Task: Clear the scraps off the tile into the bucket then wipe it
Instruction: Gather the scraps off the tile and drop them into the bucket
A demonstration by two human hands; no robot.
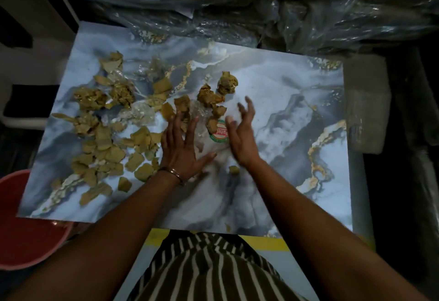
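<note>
The tile [273, 115], a large glossy slab marbled in blue, grey and white with gold veins, fills the middle of the frame and runs from the upper left to the right edge. The scraps [102, 132], torn tan and brown bits of card mixed with crumpled clear film, lie strewn over its left half, thickest at centre left, with a smaller cluster just above the hands near the middle. One stray bit [234, 169] sits alone between the two wrists.

The left hand [181, 146] lies flat, palm down, on the tile at the centre of the frame, fingers straight and spread, fingertips touching the nearest scraps; it grips nothing. A thin bangle [174, 173] circles that wrist. The right hand [241, 134] stands on its edge just to the right, fingers straight and slightly fanned, palm turned toward the left hand, also holding nothing. Between the two hands lies a clear film piece bearing a round red, white and green label [219, 133].

The bucket [21, 224], red with a pink rim, sits at the lower left of the frame, partly tucked under the tile's near left corner.

At the bottom centre a striped dark and white garment [209, 267] shows, over a yellow strip [261, 242] along the tile's near edge. Across the top of the frame lie dark bundles wrapped in clear plastic sheeting [308, 11]. A grey block [367, 101] stands just off the tile's right edge.
</note>
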